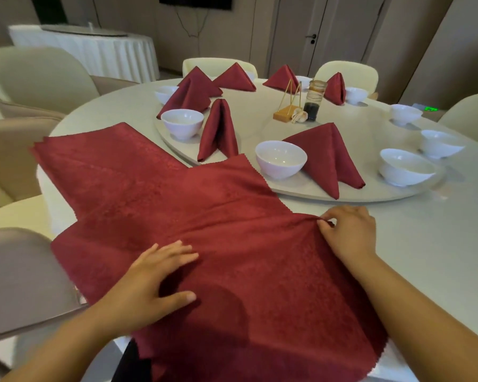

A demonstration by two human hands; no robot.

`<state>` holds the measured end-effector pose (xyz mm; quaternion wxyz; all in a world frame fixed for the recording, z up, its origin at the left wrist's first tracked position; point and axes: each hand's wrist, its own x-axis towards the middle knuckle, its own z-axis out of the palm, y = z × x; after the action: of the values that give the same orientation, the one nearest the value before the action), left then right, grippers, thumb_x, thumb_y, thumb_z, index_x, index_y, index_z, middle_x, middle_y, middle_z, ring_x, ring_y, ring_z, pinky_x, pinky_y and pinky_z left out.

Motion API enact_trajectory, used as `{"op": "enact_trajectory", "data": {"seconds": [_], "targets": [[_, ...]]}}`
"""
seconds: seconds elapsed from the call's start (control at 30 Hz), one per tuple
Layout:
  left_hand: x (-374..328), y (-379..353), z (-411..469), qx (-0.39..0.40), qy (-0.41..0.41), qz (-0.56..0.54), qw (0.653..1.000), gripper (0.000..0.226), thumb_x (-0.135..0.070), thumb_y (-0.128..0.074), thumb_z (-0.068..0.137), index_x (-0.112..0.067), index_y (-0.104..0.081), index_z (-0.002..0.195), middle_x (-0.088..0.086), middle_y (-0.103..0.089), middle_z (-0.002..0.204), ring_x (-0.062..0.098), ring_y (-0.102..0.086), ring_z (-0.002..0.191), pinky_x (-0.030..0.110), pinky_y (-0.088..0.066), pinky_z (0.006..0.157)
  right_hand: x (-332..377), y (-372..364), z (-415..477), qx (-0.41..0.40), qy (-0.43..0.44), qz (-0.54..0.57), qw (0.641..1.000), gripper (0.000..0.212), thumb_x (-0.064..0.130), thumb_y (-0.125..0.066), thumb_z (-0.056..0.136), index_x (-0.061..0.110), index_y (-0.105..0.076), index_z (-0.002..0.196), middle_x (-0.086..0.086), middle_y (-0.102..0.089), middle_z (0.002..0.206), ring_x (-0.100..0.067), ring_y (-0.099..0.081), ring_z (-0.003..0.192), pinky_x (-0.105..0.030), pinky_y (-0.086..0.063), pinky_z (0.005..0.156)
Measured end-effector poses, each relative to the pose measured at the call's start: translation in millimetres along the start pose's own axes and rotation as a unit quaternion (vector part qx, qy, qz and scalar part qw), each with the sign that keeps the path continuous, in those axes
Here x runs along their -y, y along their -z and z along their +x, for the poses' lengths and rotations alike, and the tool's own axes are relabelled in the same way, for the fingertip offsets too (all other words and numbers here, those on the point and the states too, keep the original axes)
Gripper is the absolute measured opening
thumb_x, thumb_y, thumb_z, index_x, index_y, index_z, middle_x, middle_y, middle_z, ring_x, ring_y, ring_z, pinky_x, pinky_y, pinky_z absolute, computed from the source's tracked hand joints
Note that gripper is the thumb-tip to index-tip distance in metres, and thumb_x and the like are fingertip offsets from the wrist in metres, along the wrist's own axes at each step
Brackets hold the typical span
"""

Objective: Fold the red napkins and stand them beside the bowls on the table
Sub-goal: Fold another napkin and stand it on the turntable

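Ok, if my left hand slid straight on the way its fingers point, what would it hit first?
Your left hand would cross the flat napkin, then probably meet the turntable rim by the white bowl.

The spread napkin [246,271] is dark red woven cloth with a faint damask pattern, a soft low sheen and zigzag-cut edges. The folded napkins [218,130] are the same cloth, creased crisply. The bowls [280,159] look like white glazed ceramic, glossy and smooth. The table [425,244] has a pale, smooth, matt top. The triangular stand [291,97] is thin gold-coloured metal on a wood-like block [284,115]. The jar [315,100] is clear glass. The near chair [20,277] has smooth, matt taupe upholstery.
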<state>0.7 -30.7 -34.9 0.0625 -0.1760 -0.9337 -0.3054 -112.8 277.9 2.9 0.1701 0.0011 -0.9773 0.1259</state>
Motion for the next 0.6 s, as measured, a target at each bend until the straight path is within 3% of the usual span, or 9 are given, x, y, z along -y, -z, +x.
{"op": "enact_trajectory", "data": {"seconds": [0.07, 0.13, 0.23, 0.27, 0.33, 0.4, 0.5, 0.6], "targets": [[3, -9, -6, -0.007, -0.022, 0.024, 0.999, 0.052, -0.088, -0.028, 0.068, -0.066, -0.043, 0.113, -0.044, -0.034, 0.121, -0.018, -0.019, 0.127, 0.008, -0.003, 0.108, 3, -3, 7, 0.040, 0.016, -0.052, 0.998, 0.023, 0.025, -0.051, 0.090, 0.017, -0.065, 0.107, -0.005, -0.056, 0.121, -0.026, -0.036, 0.117, -0.029, -0.020, 0.088], [5, -11, -5, -0.037, -0.017, 0.029, 0.999, 0.069, -0.088, -0.023, 0.068, -0.046, -0.056, 0.112, -0.041, -0.037, 0.121, -0.018, -0.020, 0.123, 0.021, -0.012, 0.109, 8, -7, 4, 0.078, 0.022, -0.077, 0.994, 0.031, 0.024, -0.050, 0.091, 0.017, -0.057, 0.120, -0.007, -0.049, 0.129, -0.027, -0.033, 0.121, -0.030, -0.021, 0.093], [6, -13, -1, -0.061, -0.022, 0.040, 0.997, 0.081, -0.086, -0.022, 0.070, -0.031, -0.067, 0.108, -0.026, -0.046, 0.118, -0.013, -0.024, 0.119, 0.035, -0.022, 0.102, 20, -5, -20, -0.018, 0.102, 0.031, 0.994, 0.036, 0.024, -0.055, 0.085, 0.009, -0.057, 0.117, -0.013, -0.055, 0.120, -0.032, -0.046, 0.113, -0.032, -0.028, 0.095], [6, -13, -1, -0.067, -0.017, 0.035, 0.997, 0.079, -0.085, -0.023, 0.071, -0.030, -0.069, 0.106, -0.030, -0.046, 0.117, -0.013, -0.027, 0.118, 0.036, -0.024, 0.102, 25, -1, -35, -0.033, 0.162, 0.096, 0.982, 0.036, 0.029, -0.055, 0.081, 0.008, -0.061, 0.110, -0.012, -0.060, 0.112, -0.030, -0.052, 0.107, -0.030, -0.032, 0.093], [6, -14, -1, -0.082, -0.014, 0.022, 0.996, 0.070, -0.084, -0.024, 0.072, -0.038, -0.066, 0.104, -0.050, -0.043, 0.103, -0.015, -0.031, 0.116, 0.033, -0.025, 0.101, 32, 9, -74, 0.040, 0.292, 0.162, 0.942, 0.043, 0.045, -0.052, 0.077, 0.015, -0.059, 0.106, -0.006, -0.064, 0.107, -0.015, -0.053, 0.103, -0.019, -0.033, 0.093], [6, -14, 0, -0.093, -0.016, 0.015, 0.995, 0.058, -0.085, -0.026, 0.071, -0.052, -0.047, 0.114, -0.062, -0.035, 0.097, -0.023, -0.032, 0.114, 0.021, -0.025, 0.102, 28, 8, -111, 0.125, 0.381, 0.083, 0.912, 0.055, 0.065, -0.043, 0.074, 0.028, -0.050, 0.114, 0.006, -0.062, 0.115, -0.005, -0.047, 0.109, -0.016, -0.033, 0.097], [-1, -7, 3, -0.103, 0.003, -0.058, 0.993, 0.021, -0.071, -0.048, 0.066, -0.069, -0.053, 0.087, -0.058, -0.044, 0.091, -0.028, -0.044, 0.099, 0.001, -0.032, 0.091, 12, -2, -134, 0.132, 0.402, 0.015, 0.906, 0.058, 0.068, -0.038, 0.068, 0.037, -0.043, 0.116, 0.015, -0.057, 0.122, -0.003, -0.042, 0.118, -0.020, -0.033, 0.100], [-11, 2, 6, -0.093, 0.013, -0.090, 0.991, 0.015, -0.059, -0.050, 0.061, -0.070, -0.055, 0.071, -0.043, -0.058, 0.084, -0.014, -0.058, 0.083, 0.003, -0.040, 0.077, 9, 1, -135, 0.082, 0.401, 0.098, 0.907, 0.032, 0.059, -0.042, 0.081, 0.036, -0.049, 0.102, 0.016, -0.064, 0.111, 0.000, -0.048, 0.112, -0.015, -0.034, 0.097]]}}
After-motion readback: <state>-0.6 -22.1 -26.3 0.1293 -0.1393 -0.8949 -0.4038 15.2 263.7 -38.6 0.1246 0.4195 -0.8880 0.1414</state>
